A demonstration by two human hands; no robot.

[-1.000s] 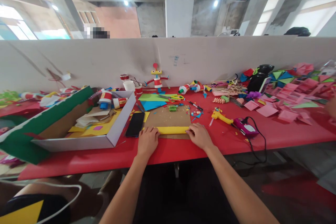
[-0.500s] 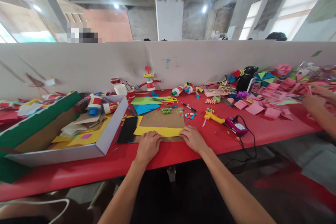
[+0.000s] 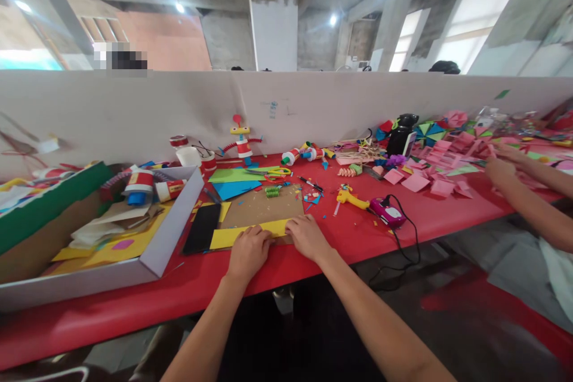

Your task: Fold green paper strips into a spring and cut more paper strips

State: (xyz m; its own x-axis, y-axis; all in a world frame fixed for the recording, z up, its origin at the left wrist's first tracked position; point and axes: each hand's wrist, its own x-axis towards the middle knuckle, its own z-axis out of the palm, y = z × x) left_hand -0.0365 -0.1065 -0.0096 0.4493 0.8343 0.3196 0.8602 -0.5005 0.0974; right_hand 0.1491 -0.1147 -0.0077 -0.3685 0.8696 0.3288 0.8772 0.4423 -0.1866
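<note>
A long strip of yellow paper (image 3: 228, 238) lies on the brown cardboard (image 3: 250, 212) in front of me, slightly slanted, its right end farther from me. My left hand (image 3: 249, 253) has its fingertips closed on the near edge around the middle of the strip. At the right end, my right hand (image 3: 308, 237) grips the paper with bent fingers. Both thumbs are mostly hidden. Just past the strip sits a green coiled paper spring (image 3: 271, 191). To the left of the strip is a black phone (image 3: 201, 228).
A white-and-green box (image 3: 172, 230) with paper and cup figures stands left. A yellow glue gun (image 3: 353, 199), purple device (image 3: 387, 213) and cord lie right. Yellow scissors (image 3: 280, 172) and a robot figure (image 3: 242, 146) are behind. A co-worker's hands (image 3: 501, 170) are among pink papers.
My view has turned to the right. My hands have come closer together, the left further along the strip. The yellow paper now slants more and shows a narrower face.
</note>
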